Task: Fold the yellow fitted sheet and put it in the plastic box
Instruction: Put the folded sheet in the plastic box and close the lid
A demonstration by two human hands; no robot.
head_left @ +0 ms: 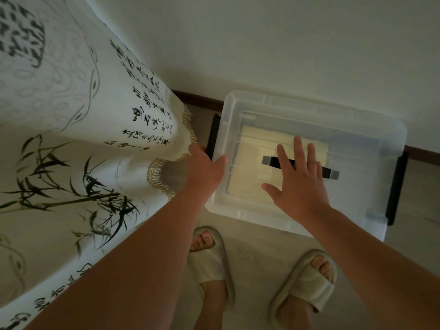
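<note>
Beneath the flat, spread right hand (301,186), the soft folded yellow fitted sheet (252,148) lies in the clear plastic box (357,129), whose end the left hand (204,167) clasps.

Worn on the head, wide-angle, tilted steeply down and forward. Looks from close above onto the left hand (206,166) and right hand (300,184) in mid-frame. Takes in the pale open-toed slippers (209,258) at the near edge, almost straight below, on the light floor (250,244). Holds the clear lidded plastic box (240,98) right of centre, near. Faces the plain white wall (285,44) and dark brown baseboard (197,97) on the far side. Catches the white fringed cloth with ink bamboo and calligraphy (71,115) along the whole left, curved by the lens.
</note>
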